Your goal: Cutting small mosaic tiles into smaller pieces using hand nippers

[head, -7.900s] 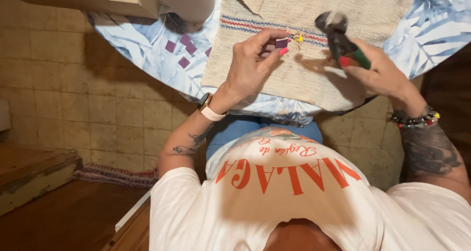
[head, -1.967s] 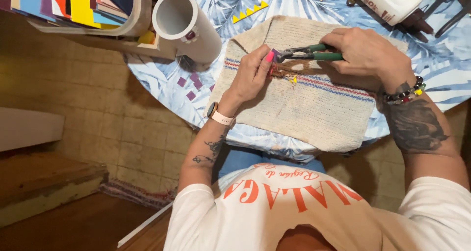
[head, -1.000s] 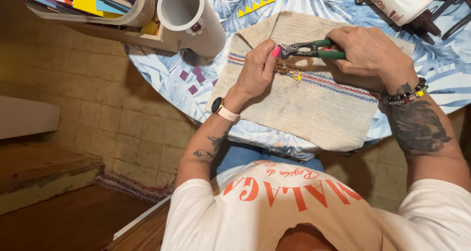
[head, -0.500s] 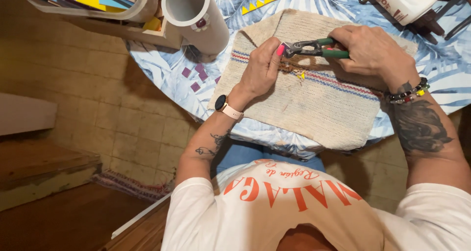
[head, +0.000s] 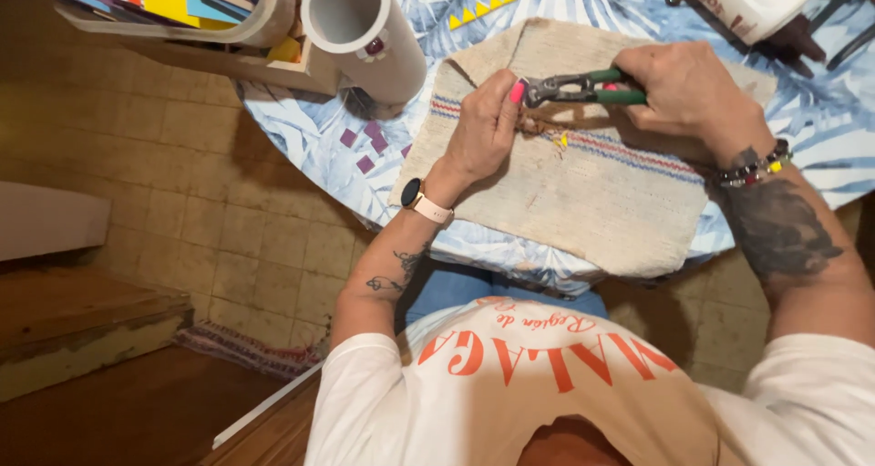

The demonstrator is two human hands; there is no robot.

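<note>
You're still squeezing the nippers [head: 583, 88] in your right hand [head: 688, 92], left hand [head: 483, 129] still pinching the pink piece [head: 518, 91] at their tip over the cloth [head: 583, 193], barely shifted

Head-worn view, steeply down over table [head: 301, 129]

Leaf-print table [head: 310, 133]: beige cloth [head: 592, 202], white tube [head: 365, 29], purple tiles [head: 365, 147].

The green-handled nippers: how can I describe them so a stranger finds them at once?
On the round table with the blue leaf-pattern cloth lies a beige woven mat. Above its striped band, the right hand grips the nippers, dark metal head pointing toward the left hand. Nothing else here has green handles.
</note>
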